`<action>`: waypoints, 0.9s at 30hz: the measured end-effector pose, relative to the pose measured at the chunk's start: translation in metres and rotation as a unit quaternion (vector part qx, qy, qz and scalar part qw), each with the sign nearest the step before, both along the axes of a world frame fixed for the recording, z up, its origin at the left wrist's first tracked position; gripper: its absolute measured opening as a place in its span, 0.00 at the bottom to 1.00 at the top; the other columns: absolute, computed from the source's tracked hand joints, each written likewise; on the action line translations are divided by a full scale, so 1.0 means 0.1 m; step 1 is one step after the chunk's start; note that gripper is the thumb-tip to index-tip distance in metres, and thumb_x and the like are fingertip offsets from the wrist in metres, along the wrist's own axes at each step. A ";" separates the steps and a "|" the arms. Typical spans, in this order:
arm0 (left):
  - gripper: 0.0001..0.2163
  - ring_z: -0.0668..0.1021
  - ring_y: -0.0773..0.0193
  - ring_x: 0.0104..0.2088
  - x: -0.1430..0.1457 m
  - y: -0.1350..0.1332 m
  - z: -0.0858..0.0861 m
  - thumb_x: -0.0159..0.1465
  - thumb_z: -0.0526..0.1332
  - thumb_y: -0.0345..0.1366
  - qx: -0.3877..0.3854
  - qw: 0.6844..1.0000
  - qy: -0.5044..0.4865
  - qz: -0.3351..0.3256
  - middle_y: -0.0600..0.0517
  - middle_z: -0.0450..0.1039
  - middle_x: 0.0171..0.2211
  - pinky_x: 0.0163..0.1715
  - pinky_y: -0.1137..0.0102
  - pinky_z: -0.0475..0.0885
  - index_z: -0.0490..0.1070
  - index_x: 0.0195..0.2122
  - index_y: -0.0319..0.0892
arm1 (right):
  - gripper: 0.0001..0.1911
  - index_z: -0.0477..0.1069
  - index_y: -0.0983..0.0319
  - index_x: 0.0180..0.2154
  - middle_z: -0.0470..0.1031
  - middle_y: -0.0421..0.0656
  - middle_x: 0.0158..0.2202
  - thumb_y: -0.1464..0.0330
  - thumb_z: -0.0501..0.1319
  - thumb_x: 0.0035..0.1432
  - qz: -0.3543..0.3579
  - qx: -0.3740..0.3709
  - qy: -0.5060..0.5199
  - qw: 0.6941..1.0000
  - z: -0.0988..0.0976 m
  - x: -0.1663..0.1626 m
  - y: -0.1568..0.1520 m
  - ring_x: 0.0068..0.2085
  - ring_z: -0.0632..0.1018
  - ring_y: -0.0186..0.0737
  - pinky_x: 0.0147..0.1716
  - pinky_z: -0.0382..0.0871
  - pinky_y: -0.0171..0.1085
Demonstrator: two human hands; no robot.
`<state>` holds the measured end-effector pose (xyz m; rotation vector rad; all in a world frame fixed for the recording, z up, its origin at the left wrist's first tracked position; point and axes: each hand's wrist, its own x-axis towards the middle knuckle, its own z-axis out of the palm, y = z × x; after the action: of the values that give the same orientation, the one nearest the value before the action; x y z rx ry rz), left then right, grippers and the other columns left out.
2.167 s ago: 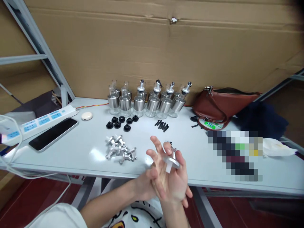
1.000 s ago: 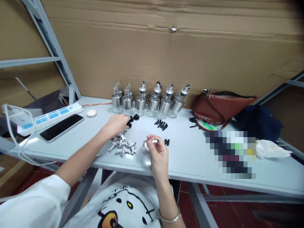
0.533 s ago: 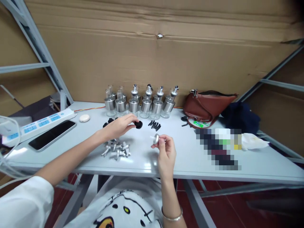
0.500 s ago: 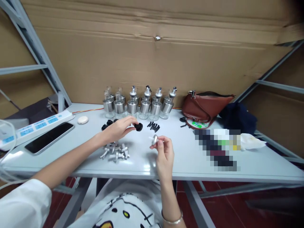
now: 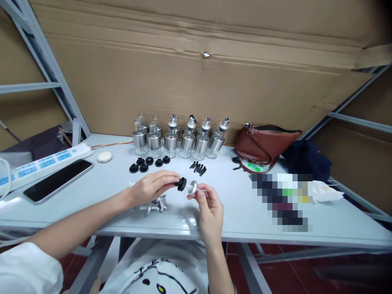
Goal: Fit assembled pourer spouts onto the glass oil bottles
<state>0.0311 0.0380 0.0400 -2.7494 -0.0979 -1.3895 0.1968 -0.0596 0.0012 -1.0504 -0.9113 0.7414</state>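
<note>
The left hand [image 5: 153,185] pinches a black stopper [image 5: 182,184] by its narrow end, the wide round end dark and turned toward the other part; the right hand [image 5: 212,210] grips a silver spout [image 5: 192,188], its round flange pale and metallic; both pieces sit close together, not touching, above the pale table [image 5: 241,208].

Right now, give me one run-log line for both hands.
left hand: holds black stopper | right hand: holds silver spout | stopper and spout: apart
</note>
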 end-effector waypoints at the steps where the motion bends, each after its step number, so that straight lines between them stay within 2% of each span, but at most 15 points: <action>1: 0.08 0.80 0.64 0.42 0.00 0.00 0.00 0.66 0.55 0.27 -0.001 1.000 -0.001 -0.002 0.43 0.77 0.39 0.41 0.71 0.79 0.67 0.46 0.37 | 0.11 0.72 0.61 0.37 0.76 0.41 0.29 0.61 0.62 0.57 0.003 0.005 -0.009 1.000 0.00 0.00 0.00 0.31 0.77 0.36 0.35 0.71 0.36; 6: 0.07 0.81 0.64 0.39 0.01 -0.02 -0.03 0.65 0.57 0.28 0.000 1.000 -0.004 0.002 0.44 0.77 0.38 0.38 0.71 0.80 0.68 0.44 0.37 | 0.10 0.73 0.61 0.40 0.76 0.43 0.33 0.64 0.60 0.59 0.022 0.042 -0.039 0.998 0.03 -0.01 -0.01 0.34 0.77 0.37 0.38 0.73 0.38; 11: 0.07 0.81 0.64 0.38 0.02 -0.05 -0.05 0.65 0.58 0.28 -0.007 1.000 0.002 -0.006 0.44 0.78 0.39 0.38 0.71 0.80 0.69 0.44 0.38 | 0.14 0.73 0.59 0.47 0.73 0.45 0.42 0.64 0.58 0.60 -0.038 0.035 -0.095 0.994 0.03 0.00 -0.02 0.40 0.76 0.38 0.42 0.71 0.39; 15: 0.05 0.81 0.66 0.36 0.02 -0.08 -0.05 0.64 0.58 0.28 0.002 1.000 -0.004 -0.016 0.45 0.78 0.37 0.36 0.74 0.79 0.69 0.42 0.38 | 0.12 0.70 0.60 0.43 0.75 0.42 0.35 0.65 0.62 0.56 -0.081 0.040 -0.018 0.996 0.02 -0.07 0.00 0.35 0.77 0.36 0.37 0.72 0.37; 18: 0.04 0.81 0.66 0.35 0.03 -0.09 -0.05 0.64 0.59 0.28 0.008 1.000 -0.016 -0.008 0.46 0.77 0.36 0.35 0.74 0.79 0.70 0.40 0.38 | 0.09 0.70 0.60 0.39 0.77 0.42 0.34 0.66 0.63 0.55 -0.105 0.062 0.017 0.992 0.03 -0.14 0.01 0.35 0.78 0.37 0.37 0.73 0.36; 21: 0.04 0.80 0.66 0.34 0.03 -0.09 -0.05 0.65 0.58 0.28 0.024 0.999 -0.029 -0.005 0.46 0.77 0.35 0.34 0.75 0.78 0.70 0.39 0.38 | 0.12 0.72 0.60 0.43 0.79 0.46 0.40 0.66 0.62 0.56 -0.079 0.075 0.022 0.994 0.03 -0.18 0.01 0.40 0.80 0.40 0.41 0.74 0.40; 27: 0.04 0.78 0.65 0.35 0.02 -0.12 -0.06 0.65 0.57 0.30 0.036 0.999 -0.030 -0.015 0.48 0.74 0.34 0.34 0.72 0.77 0.70 0.40 0.40 | 0.27 0.67 0.58 0.55 0.75 0.49 0.52 0.69 0.66 0.53 0.021 0.091 -0.035 0.995 -0.05 -0.18 0.00 0.50 0.77 0.45 0.49 0.73 0.45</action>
<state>0.0334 0.0263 0.0343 -2.6621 -0.0080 -1.4546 0.1784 -0.0591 -0.0035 -0.9026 -1.0439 0.6457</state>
